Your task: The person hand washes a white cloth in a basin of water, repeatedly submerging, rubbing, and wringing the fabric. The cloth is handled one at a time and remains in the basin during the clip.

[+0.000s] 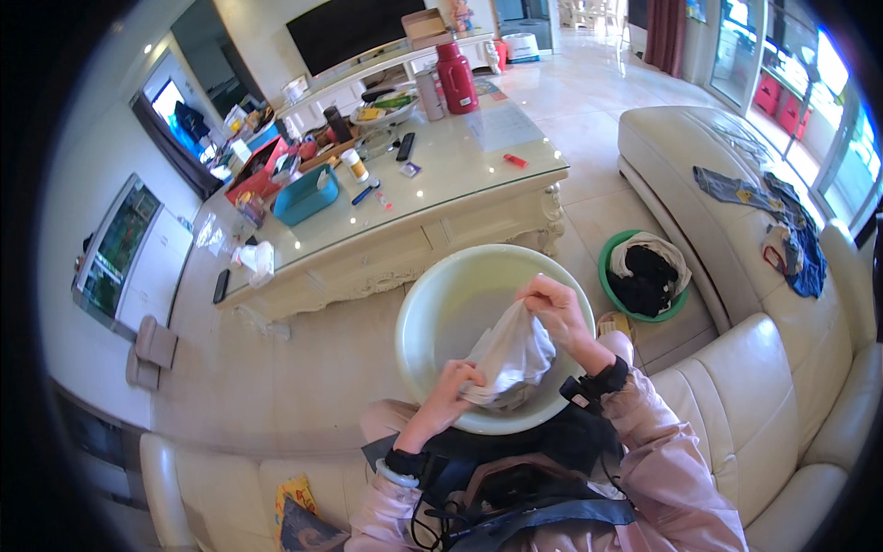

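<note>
A large pale green plastic basin (428,297) stands before me, close to my lap. Over its hollow I hold a wet-looking white cloth (514,345) stretched between both hands. My left hand (452,390) grips its lower left part near the basin's front rim. Higher up and to the right, my right hand (555,310) pinches the cloth's upper corner. The cloth's lower folds hang inside the basin; whether water lies under them I cannot tell.
Right of the basin, a green tub (610,297) holds dark and light clothes. A glass-topped coffee table (441,172) carries a red thermos (457,79) and a teal bin (307,196). Jeans (800,234) lie on the cream leather sofa (745,386) at right.
</note>
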A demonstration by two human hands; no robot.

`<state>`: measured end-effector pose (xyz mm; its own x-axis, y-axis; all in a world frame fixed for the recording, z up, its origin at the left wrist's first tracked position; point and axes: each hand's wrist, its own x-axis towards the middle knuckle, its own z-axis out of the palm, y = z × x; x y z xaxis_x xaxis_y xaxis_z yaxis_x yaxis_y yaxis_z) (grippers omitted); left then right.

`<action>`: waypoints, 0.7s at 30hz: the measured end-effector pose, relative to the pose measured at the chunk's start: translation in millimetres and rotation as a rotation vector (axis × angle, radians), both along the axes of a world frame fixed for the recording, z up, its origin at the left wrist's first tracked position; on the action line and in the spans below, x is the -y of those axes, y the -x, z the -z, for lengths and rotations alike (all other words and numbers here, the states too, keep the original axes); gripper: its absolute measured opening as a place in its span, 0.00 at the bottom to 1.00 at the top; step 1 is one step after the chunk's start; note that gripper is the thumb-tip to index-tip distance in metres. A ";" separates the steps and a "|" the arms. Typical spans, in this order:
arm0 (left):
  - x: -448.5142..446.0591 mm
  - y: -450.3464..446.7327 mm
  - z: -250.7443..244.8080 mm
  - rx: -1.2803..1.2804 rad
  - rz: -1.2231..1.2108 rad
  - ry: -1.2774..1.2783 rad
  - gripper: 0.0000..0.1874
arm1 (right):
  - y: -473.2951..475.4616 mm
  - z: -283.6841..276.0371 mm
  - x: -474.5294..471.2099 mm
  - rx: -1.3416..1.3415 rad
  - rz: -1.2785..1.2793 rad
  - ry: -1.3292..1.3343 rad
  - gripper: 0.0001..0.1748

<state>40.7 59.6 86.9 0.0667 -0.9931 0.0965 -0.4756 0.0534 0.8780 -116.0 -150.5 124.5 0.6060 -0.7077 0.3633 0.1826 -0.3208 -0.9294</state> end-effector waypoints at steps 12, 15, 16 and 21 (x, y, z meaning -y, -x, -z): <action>53.1 -22.7 104.3 0.348 -0.154 -0.288 0.25 | 39.4 -12.6 -8.0 -0.026 -0.168 -0.209 0.10; 67.4 -12.6 127.2 0.252 -0.196 -0.330 0.26 | 36.1 -16.7 -10.0 -0.034 -0.164 -0.216 0.11; 68.4 -12.0 130.5 0.207 -0.146 -0.358 0.27 | 35.5 -16.8 -9.9 -0.047 -0.164 -0.213 0.11; 55.9 -34.0 109.5 0.150 -0.238 -0.369 0.24 | 38.3 -7.7 -4.6 -0.073 -0.180 -0.191 0.10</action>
<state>74.8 3.7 -22.5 0.3094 -0.9215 -0.2349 -0.5598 -0.3762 0.7383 -154.4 -145.9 132.2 0.7482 -0.6374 0.1843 0.1510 -0.1069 -0.9827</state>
